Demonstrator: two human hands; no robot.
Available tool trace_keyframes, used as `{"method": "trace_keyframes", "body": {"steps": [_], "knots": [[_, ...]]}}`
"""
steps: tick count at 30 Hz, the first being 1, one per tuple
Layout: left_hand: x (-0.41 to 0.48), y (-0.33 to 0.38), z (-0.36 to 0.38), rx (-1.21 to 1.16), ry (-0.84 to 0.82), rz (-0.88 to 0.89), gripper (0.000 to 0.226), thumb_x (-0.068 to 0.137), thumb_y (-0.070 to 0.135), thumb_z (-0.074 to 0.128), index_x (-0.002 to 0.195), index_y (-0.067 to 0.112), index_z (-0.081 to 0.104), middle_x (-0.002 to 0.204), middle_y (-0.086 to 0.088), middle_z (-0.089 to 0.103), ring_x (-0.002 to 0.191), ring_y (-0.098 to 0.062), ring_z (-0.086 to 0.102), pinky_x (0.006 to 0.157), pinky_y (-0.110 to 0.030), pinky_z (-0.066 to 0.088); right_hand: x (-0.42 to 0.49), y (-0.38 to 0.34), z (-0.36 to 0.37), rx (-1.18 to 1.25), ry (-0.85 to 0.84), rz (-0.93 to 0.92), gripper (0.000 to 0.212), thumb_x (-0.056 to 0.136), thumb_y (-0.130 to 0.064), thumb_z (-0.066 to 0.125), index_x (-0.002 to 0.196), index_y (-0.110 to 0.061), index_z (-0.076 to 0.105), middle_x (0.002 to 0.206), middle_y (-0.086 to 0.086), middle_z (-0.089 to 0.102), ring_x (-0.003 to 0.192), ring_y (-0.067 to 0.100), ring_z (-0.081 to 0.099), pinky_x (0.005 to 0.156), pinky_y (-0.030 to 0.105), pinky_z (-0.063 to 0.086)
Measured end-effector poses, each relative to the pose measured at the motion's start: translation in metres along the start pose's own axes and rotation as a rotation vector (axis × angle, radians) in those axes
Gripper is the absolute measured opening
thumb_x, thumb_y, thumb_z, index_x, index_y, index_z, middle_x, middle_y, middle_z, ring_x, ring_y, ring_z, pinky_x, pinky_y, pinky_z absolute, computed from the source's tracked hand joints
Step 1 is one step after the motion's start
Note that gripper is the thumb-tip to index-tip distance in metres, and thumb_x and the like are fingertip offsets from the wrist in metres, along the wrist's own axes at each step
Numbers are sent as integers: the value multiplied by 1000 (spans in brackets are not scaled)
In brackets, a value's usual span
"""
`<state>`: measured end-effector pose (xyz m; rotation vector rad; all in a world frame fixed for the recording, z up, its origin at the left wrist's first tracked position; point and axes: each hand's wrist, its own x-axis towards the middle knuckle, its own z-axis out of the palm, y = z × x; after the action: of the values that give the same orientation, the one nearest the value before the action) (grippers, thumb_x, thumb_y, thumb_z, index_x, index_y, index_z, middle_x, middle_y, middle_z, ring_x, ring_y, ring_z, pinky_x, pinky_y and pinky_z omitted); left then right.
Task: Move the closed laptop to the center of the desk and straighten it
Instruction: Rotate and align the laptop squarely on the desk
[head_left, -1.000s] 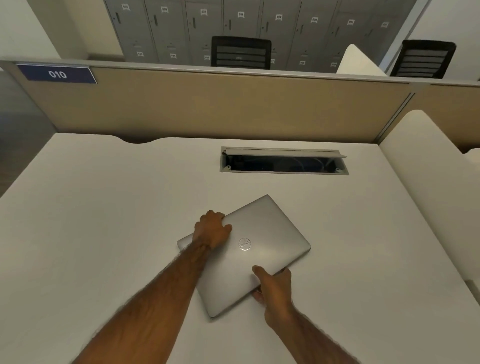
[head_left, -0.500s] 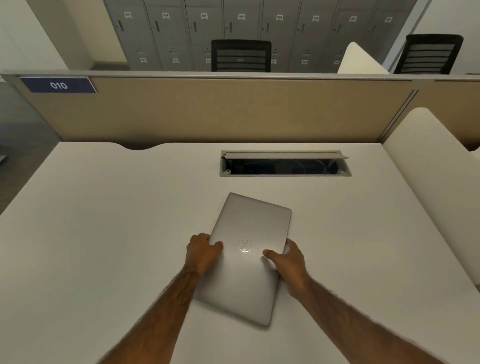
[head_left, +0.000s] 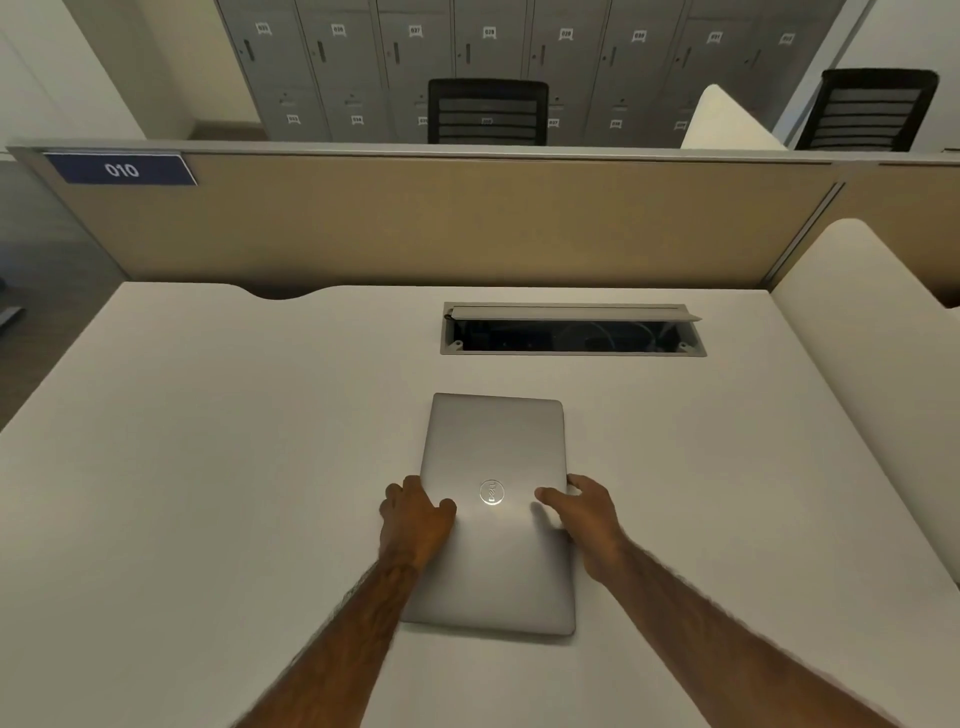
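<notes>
Silver laptop flat on tabletop | my left hand, right hand clasp its side edges

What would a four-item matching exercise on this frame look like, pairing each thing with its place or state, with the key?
Column one:
1. laptop
2. cable hatch
3. sign reading 010
4. left hand

Column two:
A. flap raised, dark opening with cables showing
B. closed, lying flat on the desk, long sides running away from the person
C. thumb on the lid, fingers curled over the laptop's left edge
D. fixed at the top left of the tan partition

Pairs: 1-B, 2-A, 3-D, 4-C
</notes>
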<state>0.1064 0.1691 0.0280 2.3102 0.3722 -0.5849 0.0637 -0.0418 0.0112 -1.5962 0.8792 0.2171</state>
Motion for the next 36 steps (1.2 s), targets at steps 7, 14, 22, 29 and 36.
{"method": "trace_keyframes", "body": {"steps": [7,14,22,29,36], "knots": [[-1,3,3,4,-12,-26,51,89,25,57,134,6,42,135,-17,42,130,-36,37,102,-45,40,26,8,9,-59,73,11,48,47,-47,75,89,-22,77,107,4,75,95,28,74,84,52,65],[-17,-2,18,-138,-31,-126,39,93,14,47,129,-1,41,136,-19,43,128,-39,42,106,-44,38,32,-26,8,-296,66,-13,52,52,-50,72,97,-26,74,116,4,65,110,30,63,93,45,59],[-60,4,50,-354,-45,-266,39,94,18,48,127,-2,38,137,-19,40,124,-38,48,99,-36,41,36,-63,20,-578,2,-72,51,72,-52,63,116,-29,73,124,4,60,119,31,54,105,49,48],[-47,5,41,-100,143,-87,87,90,30,56,156,1,8,157,-18,25,141,-37,31,115,-43,30,19,-44,-8,-424,211,-59,43,87,-45,63,119,-19,75,130,9,66,124,34,60,107,46,49],[31,14,-3,320,126,184,71,94,23,45,156,4,17,164,-17,20,152,-33,16,125,-42,13,-32,34,-51,-482,480,58,67,94,-40,69,147,-1,52,138,31,46,129,50,47,106,54,42]]}}
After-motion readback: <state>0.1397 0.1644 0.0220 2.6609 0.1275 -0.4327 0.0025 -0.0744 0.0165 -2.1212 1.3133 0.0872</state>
